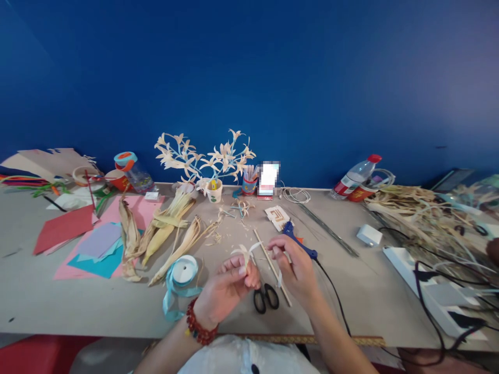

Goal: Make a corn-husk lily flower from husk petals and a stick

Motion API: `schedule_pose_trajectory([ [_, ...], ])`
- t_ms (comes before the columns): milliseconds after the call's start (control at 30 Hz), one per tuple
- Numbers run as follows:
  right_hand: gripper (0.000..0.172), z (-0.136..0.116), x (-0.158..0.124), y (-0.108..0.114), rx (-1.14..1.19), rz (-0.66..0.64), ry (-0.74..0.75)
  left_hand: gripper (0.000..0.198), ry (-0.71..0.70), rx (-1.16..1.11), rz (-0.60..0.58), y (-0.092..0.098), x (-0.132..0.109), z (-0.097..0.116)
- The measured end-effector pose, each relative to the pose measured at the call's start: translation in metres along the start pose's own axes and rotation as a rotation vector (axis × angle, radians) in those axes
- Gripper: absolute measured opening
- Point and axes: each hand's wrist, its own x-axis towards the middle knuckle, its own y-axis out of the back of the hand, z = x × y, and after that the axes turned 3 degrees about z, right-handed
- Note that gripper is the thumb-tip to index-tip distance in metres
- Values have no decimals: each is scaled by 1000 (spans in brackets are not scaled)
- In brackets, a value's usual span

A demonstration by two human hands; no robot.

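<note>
My left hand (234, 280), a bead bracelet on its wrist, pinches a pale corn-husk flower (245, 253) between thumb and fingers. Just right of the flower is my right hand (293, 262), its thumb and fingertips drawn together; whatever they hold, if anything, is too small to make out. Below the hands lie black-handled scissors (265, 298), their blades partly hidden. A thin wooden stick (273, 262) runs between the hands. Behind my right hand rests a blue glue gun (298, 239) with its cord. A roll of light blue ribbon (184, 271) lies left of my left hand.
Dried corn husks (167, 234) and coloured paper (99, 246) cover the left side. A cup of finished husk flowers (214, 192) stands at the back beside a phone (268, 177). Wires (329, 228), a bottle (354, 177) and a power strip (423, 291) are on the right.
</note>
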Motion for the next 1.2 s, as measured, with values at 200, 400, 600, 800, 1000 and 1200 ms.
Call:
schedule_pose_trajectory([
  [200, 26, 12, -2, -2, 159, 54, -112, 28, -1, 27, 18, 5, 0, 2],
  [400, 21, 5, 0, 4, 123, 8, -141, 25, -47, 30, 63, 11, 1, 3],
  [600, 22, 29, 0, 23, 229, 229, -263, 19, -175, 137, 164, 27, 1, 8],
  [800, 36, 55, 0, 56, 349, 567, -336, 16, -445, 429, 434, 44, -4, 16],
  [1000, 33, 46, -8, 39, 237, 296, -364, 20, -570, 545, 542, 48, -2, 14],
  [1200, 18, 30, -9, 5, -148, -66, -134, 11, -676, 589, 484, 42, 2, 10],
])
